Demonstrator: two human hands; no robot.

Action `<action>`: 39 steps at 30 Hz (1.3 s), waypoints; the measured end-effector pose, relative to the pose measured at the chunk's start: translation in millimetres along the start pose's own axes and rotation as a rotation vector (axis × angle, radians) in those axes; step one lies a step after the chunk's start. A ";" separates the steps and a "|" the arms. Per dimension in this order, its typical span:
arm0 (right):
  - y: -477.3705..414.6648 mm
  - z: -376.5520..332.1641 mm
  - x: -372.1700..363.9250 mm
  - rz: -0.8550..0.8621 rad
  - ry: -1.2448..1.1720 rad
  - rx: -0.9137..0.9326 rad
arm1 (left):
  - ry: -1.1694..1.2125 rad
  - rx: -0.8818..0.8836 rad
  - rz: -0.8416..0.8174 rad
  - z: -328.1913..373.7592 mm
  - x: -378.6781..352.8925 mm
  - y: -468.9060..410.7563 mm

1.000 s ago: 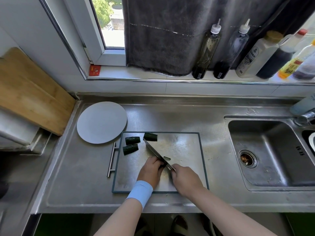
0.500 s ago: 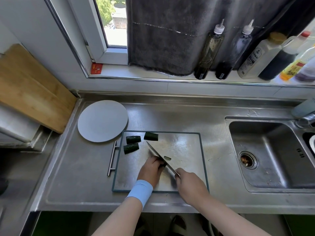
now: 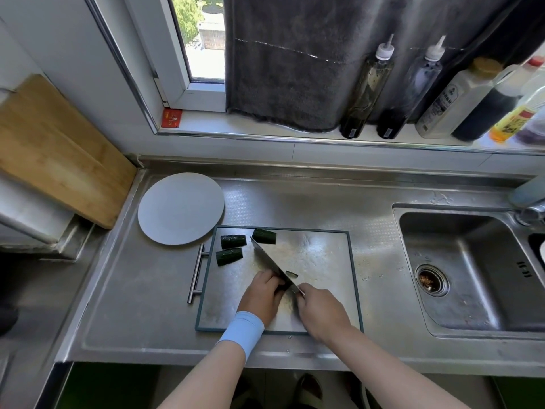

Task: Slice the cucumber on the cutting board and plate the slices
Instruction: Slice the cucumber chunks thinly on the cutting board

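A steel cutting board [image 3: 318, 261] with a dark rim lies on the counter. Three dark green cucumber pieces sit at its far left: one [image 3: 233, 241], one [image 3: 229, 256] and one [image 3: 264, 236]. My left hand [image 3: 261, 295], a light blue band on the wrist, holds a cucumber piece [image 3: 282, 286] down, mostly hidden under the fingers. My right hand [image 3: 321, 312] grips the handle of a knife [image 3: 269, 262], whose blade runs diagonally beside my left fingers. A thin slice [image 3: 292, 273] lies just right of the blade. An empty round white plate [image 3: 180, 208] rests left of the board.
A sink [image 3: 472, 270] with a drain lies to the right. Several bottles [image 3: 365, 90] stand on the windowsill under a dark towel [image 3: 295, 60]. A wooden board [image 3: 59, 149] leans at the left. The cutting board's bar handle [image 3: 197, 273] juts out on its left.
The knife and my right hand have shifted slightly toward me along the piece under my left hand. The three pieces and the plate have not moved.
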State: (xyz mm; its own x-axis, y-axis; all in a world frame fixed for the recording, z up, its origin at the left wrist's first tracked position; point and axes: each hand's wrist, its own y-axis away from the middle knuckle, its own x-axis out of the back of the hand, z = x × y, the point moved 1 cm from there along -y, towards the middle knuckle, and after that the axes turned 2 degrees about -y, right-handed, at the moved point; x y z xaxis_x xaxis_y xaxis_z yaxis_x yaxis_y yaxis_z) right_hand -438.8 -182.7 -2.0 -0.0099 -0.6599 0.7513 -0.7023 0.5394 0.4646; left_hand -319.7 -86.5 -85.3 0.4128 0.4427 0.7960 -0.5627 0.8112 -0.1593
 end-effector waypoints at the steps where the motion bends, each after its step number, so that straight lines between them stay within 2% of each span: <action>1: 2.6 -0.1 0.7 0.007 0.001 0.003 | 0.002 0.007 0.005 0.2 0.1 0.1; 10: 28.5 8.3 5.0 0.024 -0.004 0.016 | 0.034 0.048 -0.004 -1.1 -1.4 0.5; 20: 2.2 4.1 -4.7 -0.037 -0.041 -0.026 | 0.025 0.051 0.002 1.0 0.2 0.3; 27: -1.4 -1.2 -4.3 -0.020 -0.036 -0.019 | 0.027 0.070 -0.023 0.6 -1.5 -0.6; 39: 28.0 8.0 0.7 0.037 -0.015 0.048 | 0.055 0.192 -0.074 6.9 6.1 -0.4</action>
State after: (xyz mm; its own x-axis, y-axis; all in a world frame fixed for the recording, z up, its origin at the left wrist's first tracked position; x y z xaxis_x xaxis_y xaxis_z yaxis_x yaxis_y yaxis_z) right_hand -464.2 -172.2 7.8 -0.0465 -0.6480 0.7602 -0.7349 0.5377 0.4133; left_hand -321.9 -86.8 -76.4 0.4937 0.4086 0.7676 -0.6533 0.7569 0.0172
